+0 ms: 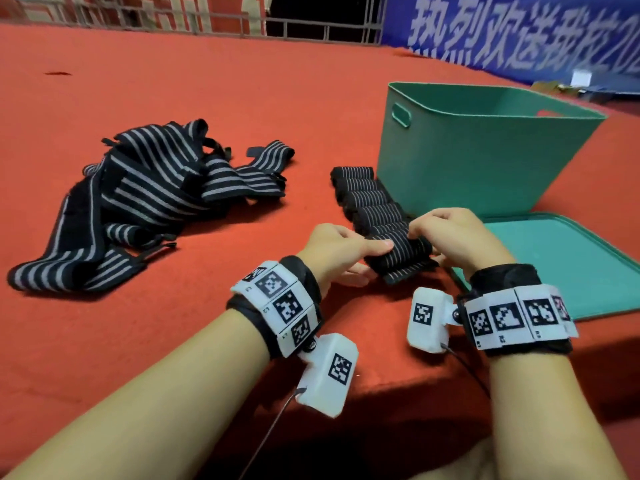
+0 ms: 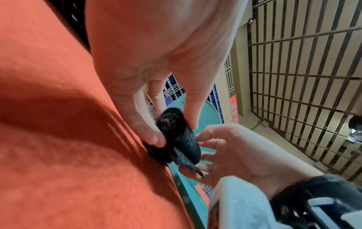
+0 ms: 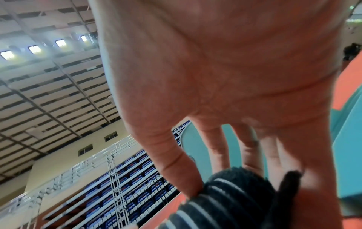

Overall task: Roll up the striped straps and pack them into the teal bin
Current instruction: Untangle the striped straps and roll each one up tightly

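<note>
Both hands' grip (image 1: 398,247) pinches rolled strap (image 1: 401,252) beside teal bin (image 1: 478,161).

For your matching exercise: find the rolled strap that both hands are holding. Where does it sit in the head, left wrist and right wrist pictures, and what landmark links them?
Head: the rolled strap sits just below centre, between the left hand and right hand.
Left wrist: centre, end-on spiral.
Right wrist: bottom, right of centre.
Shared landmark: the flat teal lid beside it.
</note>
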{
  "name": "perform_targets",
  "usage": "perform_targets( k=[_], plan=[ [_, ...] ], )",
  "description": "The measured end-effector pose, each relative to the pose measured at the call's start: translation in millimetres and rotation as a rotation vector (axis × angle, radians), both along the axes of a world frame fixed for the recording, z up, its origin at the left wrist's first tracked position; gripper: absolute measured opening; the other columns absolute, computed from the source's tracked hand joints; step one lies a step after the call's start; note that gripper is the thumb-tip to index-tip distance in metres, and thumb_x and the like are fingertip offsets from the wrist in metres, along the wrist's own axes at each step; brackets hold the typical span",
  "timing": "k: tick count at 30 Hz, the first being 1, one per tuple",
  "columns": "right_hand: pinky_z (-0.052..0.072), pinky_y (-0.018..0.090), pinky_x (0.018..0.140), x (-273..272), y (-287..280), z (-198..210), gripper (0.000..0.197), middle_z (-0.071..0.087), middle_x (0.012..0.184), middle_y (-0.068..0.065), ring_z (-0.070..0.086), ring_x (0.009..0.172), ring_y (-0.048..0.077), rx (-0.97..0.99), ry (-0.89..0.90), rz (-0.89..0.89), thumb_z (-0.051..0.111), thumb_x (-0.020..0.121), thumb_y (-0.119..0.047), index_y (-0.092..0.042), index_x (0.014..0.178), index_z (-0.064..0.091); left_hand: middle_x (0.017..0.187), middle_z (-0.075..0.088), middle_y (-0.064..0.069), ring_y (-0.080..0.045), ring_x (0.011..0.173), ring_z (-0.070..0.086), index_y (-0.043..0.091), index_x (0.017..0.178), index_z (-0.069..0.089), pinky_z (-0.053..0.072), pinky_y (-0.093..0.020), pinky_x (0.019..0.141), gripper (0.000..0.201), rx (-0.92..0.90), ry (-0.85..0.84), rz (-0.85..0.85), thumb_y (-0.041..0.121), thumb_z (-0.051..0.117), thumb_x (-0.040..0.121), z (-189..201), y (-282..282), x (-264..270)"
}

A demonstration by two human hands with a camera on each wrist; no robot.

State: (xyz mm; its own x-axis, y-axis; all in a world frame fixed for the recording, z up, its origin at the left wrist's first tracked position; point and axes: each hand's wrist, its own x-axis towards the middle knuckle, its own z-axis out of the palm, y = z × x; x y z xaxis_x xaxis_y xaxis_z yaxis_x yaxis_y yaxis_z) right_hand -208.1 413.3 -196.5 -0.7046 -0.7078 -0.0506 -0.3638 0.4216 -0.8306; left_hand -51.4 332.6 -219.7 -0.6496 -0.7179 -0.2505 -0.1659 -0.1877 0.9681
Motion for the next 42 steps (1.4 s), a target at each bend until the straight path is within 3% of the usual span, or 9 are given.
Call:
perform_targets(
  k=[4, 9, 13, 16, 20, 24, 28, 35, 42],
  plan=[
    [0.047, 0.033, 0.072, -10, 6, -5, 0.008, 0.064, 0.077, 0.002, 0.06, 0.079, 0.026, 0.078, 0.064, -0.04, 0.065, 0.082, -0.018, -0.013, 0.08, 0.071, 0.101, 0.077, -0.014, -0.025, 0.067, 0.07, 0.009, 0.101, 0.063, 0.062, -0.033, 0.062, 0.031, 0.015, -0.019, 0.021, 0.02, 0.086, 0.082, -6, 7, -18],
    [0.05, 0.03, 0.067, -18, 6, -6, 0.008, 0.065, 0.079, -0.004, 0.062, 0.082, 0.022, 0.108, 0.114, -0.039, 0.07, 0.081, -0.013, -0.021, 0.078, 0.07, 0.09, 0.076, -0.012, -0.029, 0.075, 0.074, 0.018, 0.074, 0.05, 0.061, -0.038, 0.067, 0.037, -0.021, -0.054, 0.039, 0.017, 0.086, 0.082, -10, 5, -29],
    [0.063, 0.043, 0.083, -21, 6, -8, 0.003, 0.072, 0.082, 0.005, 0.072, 0.086, 0.029, 0.148, 0.151, -0.064, 0.075, 0.076, -0.012, -0.013, 0.079, 0.074, 0.094, 0.076, -0.013, -0.025, 0.067, 0.074, 0.011, 0.096, 0.059, 0.061, -0.035, 0.058, 0.031, -0.028, -0.116, 0.022, 0.014, 0.085, 0.081, -10, 3, -31],
    [0.064, 0.047, 0.079, -25, 6, -12, 0.013, 0.075, 0.089, 0.014, 0.075, 0.083, 0.031, 0.19, 0.134, -0.064, 0.077, 0.074, -0.012, -0.005, 0.085, 0.075, 0.089, 0.071, -0.013, -0.021, 0.055, 0.069, 0.004, 0.107, 0.065, 0.06, -0.033, 0.053, 0.035, -0.041, -0.176, 0.018, 0.012, 0.085, 0.08, -9, 1, -34],
    [0.062, 0.043, 0.085, -28, 7, -15, 0.011, 0.073, 0.089, 0.005, 0.072, 0.09, 0.027, 0.182, 0.16, -0.066, 0.082, 0.077, -0.01, -0.011, 0.085, 0.075, 0.088, 0.065, -0.011, -0.019, 0.054, 0.067, 0.001, 0.104, 0.064, 0.059, -0.032, 0.054, 0.031, -0.005, -0.217, -0.028, 0.012, 0.083, 0.083, -6, -3, -36],
    [0.054, 0.028, 0.065, -20, 11, -9, 0.022, 0.074, 0.1, 0.007, 0.068, 0.087, 0.024, 0.178, 0.177, -0.05, 0.083, 0.076, -0.006, -0.02, 0.086, 0.07, 0.09, 0.063, -0.011, -0.02, 0.057, 0.066, 0.005, 0.097, 0.059, 0.059, -0.031, 0.052, 0.027, -0.016, -0.238, -0.054, 0.026, 0.075, 0.093, 1, -7, -28],
    [0.054, 0.039, 0.097, 0, -2, 20, 0.021, 0.074, 0.111, 0.006, 0.066, 0.108, 0.03, 0.199, 0.334, -0.06, 0.074, 0.079, -0.015, -0.03, 0.089, 0.064, 0.09, 0.063, -0.005, -0.019, 0.062, 0.065, 0.01, 0.089, 0.058, 0.053, -0.029, 0.059, 0.032, -0.078, -0.287, -0.104, 0.038, 0.054, 0.105, 27, -31, 2],
    [0.046, 0.026, 0.091, 112, -107, 63, 0.027, 0.071, 0.115, 0.0, 0.064, 0.112, 0.02, 0.112, 0.363, 0.445, 0.075, 0.087, -0.031, -0.021, 0.113, 0.072, 0.088, 0.065, -0.003, -0.022, 0.073, 0.069, 0.01, 0.101, 0.062, 0.053, -0.032, 0.061, 0.029, -0.291, -0.456, -0.036, 0.037, 0.051, 0.106, 89, -108, 107],
    [0.048, 0.042, 0.103, 206, -191, 24, 0.059, 0.058, 0.137, 0.013, 0.054, 0.128, 0.031, 0.232, 0.602, 0.778, 0.07, 0.087, -0.036, -0.014, 0.139, 0.053, 0.08, 0.06, -0.005, -0.021, 0.06, 0.059, 0.012, 0.089, 0.06, 0.046, -0.028, 0.056, 0.021, -0.336, -0.51, 0.275, 0.024, 0.054, 0.105, 108, -182, 224]
  ],
)
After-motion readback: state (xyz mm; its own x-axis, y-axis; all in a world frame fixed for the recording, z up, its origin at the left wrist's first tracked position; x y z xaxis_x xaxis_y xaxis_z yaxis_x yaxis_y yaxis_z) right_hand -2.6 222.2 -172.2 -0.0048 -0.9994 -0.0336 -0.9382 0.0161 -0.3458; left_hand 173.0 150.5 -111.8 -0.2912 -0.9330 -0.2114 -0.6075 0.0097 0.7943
